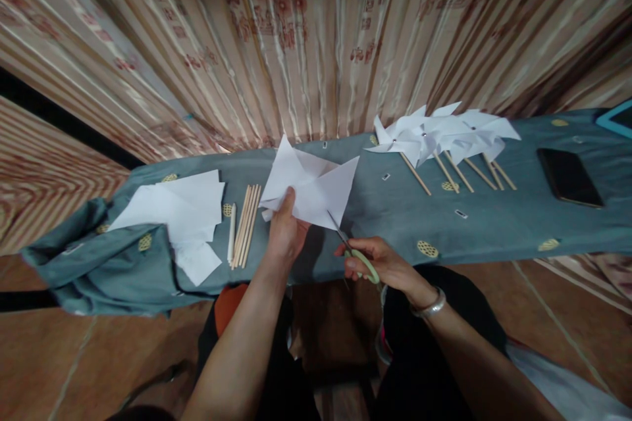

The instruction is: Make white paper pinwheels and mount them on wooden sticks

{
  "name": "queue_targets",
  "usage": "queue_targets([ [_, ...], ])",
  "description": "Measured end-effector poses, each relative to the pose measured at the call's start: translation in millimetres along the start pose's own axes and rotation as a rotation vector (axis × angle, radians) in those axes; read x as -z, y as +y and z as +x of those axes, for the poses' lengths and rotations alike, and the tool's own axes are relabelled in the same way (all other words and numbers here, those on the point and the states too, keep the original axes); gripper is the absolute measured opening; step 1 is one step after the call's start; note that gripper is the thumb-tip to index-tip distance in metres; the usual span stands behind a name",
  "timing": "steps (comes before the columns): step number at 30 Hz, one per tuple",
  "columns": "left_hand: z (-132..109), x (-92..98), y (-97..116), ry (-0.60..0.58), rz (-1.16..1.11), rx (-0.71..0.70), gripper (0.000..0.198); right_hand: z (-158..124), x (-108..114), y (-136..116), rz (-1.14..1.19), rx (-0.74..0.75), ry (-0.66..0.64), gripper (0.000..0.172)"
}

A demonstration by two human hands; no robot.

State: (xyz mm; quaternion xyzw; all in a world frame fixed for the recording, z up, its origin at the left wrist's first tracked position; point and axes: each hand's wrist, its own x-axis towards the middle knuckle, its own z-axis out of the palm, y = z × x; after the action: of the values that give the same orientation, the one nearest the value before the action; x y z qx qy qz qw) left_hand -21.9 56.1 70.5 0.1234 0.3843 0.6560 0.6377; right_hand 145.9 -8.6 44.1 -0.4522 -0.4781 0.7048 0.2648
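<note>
My left hand [286, 229] pinches a white sheet of paper [311, 187] at its near left side, thumb on top. The sheet is held above the cloth, with slits between its pointed corners. In my right hand [378, 260] is a pair of scissors [364, 264] with light green handles. Their blades reach into the paper's near right corner. Left of the paper lie several thin wooden sticks [247, 227] side by side, with a whitish stick-shaped item [232, 233] beside them.
A grey-green cloth [395, 217] covers the narrow table. White paper pieces [190, 200] lie at the left. Several paper pinwheels [415, 135] on sticks lie at the back right, near a dark phone [570, 176]. A blue-edged object [612, 120] sits at the far right. Curtains [316, 46] hang behind.
</note>
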Motion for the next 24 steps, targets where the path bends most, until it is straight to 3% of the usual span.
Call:
queue_targets([
  [24, 0, 0.5, 0, 0.0, -0.022, -0.017, 0.033, 4, 1, 13, 0.067, -0.004, 0.033, 0.051],
])
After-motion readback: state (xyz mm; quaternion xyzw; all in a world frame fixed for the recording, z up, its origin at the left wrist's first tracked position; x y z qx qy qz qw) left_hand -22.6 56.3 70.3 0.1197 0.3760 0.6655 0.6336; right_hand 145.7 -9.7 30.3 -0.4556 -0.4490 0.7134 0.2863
